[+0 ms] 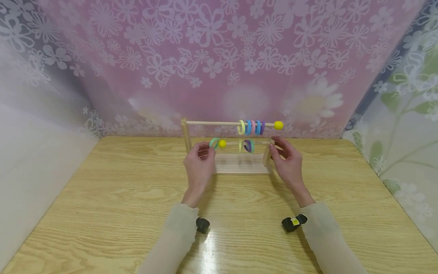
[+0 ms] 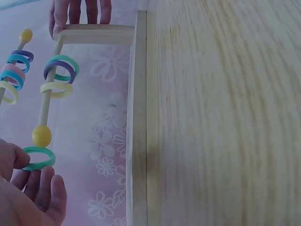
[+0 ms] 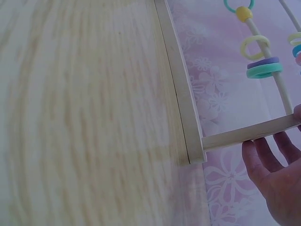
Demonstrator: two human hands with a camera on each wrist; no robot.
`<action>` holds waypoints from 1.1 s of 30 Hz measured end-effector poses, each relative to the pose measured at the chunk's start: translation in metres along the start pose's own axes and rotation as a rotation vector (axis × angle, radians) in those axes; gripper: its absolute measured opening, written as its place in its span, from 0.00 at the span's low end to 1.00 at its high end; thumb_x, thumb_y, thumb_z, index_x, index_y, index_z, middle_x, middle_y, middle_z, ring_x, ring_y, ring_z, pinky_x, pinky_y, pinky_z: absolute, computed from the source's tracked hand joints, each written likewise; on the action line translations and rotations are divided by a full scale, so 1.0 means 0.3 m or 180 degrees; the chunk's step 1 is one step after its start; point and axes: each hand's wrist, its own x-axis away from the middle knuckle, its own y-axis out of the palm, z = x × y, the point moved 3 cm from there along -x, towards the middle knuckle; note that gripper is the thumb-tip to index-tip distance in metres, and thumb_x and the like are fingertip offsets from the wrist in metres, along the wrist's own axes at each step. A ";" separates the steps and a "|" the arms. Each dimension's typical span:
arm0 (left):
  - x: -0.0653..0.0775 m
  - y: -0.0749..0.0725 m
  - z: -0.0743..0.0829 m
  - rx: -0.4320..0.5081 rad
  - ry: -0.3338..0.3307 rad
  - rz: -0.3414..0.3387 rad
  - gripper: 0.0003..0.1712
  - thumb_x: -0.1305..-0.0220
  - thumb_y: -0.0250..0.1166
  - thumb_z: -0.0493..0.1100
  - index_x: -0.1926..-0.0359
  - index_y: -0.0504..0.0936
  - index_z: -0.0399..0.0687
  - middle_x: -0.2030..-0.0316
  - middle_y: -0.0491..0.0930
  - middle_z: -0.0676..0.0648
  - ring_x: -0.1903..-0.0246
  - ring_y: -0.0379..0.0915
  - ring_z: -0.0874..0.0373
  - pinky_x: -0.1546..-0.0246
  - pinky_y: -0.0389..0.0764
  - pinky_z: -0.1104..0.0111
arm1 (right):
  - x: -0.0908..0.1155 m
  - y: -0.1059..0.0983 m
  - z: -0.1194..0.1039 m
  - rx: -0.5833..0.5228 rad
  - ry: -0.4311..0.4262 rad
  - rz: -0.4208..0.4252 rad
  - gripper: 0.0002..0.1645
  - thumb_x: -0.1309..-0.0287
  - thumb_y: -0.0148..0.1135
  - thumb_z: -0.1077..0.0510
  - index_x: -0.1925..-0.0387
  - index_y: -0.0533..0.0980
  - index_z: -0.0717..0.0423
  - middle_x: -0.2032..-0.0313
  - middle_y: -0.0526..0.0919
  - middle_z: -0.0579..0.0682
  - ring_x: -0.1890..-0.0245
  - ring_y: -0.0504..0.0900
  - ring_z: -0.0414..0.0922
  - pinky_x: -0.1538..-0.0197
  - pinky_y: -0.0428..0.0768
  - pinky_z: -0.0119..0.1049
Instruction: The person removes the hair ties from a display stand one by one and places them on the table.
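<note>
My left hand pinches a green ring between thumb and fingers. The ring is right at the yellow ball on the free end of the lower rod. That rod carries a pale yellow ring, a purple ring and another green ring. With fingers on its outer side and thumb at the top, my right hand grips the short right post of the wooden stand. The upper rod runs from the taller left post and bears several coloured rings near its own yellow ball.
The stand's flat base sits toward the back of the wood-grain table. Behind the table hangs a pink flowered curtain, with pale flowered cloth at the right side. Black cameras are strapped at both wrists.
</note>
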 end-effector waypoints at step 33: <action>0.029 -0.121 -0.034 -0.0269 -0.0239 -0.0893 0.06 0.34 0.66 0.39 0.56 0.85 0.46 0.61 0.88 0.45 0.64 0.89 0.51 0.64 0.88 0.65 | 0.000 0.003 0.001 -0.0065 -0.0046 0.0016 0.19 0.31 0.59 0.69 0.41 0.76 0.73 0.44 0.81 0.70 0.54 0.83 0.41 0.57 0.82 0.18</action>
